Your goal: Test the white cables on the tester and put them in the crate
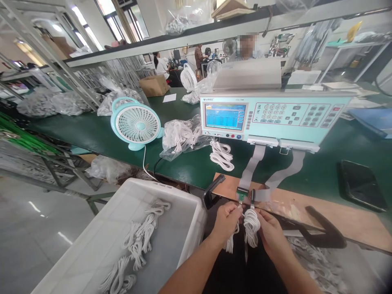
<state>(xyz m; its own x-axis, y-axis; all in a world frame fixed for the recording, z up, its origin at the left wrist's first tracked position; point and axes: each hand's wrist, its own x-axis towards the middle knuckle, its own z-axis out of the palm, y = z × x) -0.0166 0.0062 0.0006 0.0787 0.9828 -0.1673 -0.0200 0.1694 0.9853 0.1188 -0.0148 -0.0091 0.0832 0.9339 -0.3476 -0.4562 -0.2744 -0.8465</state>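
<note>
Both my hands are at the front edge of the bench, under the tester. My left hand (226, 222) is closed on one end of a coiled white cable (251, 226), and its fingertips sit at a small green connector (241, 197) on a grey ribbon lead. My right hand (271, 230) grips the cable bundle from the right. The bundle hangs between the two hands. A pale blue tester (275, 116) with a lit screen stands on the green bench behind, two grey ribbon cables (251, 166) drooping from it to the connectors.
A white bin (192, 204) with several coiled white cables sits at my lower left. On the green bench (92, 132) are a small blue fan (136, 124), a plastic bag of cables (180, 136), a loose coil (221, 156) and a black tray (361, 185). People work at the far side.
</note>
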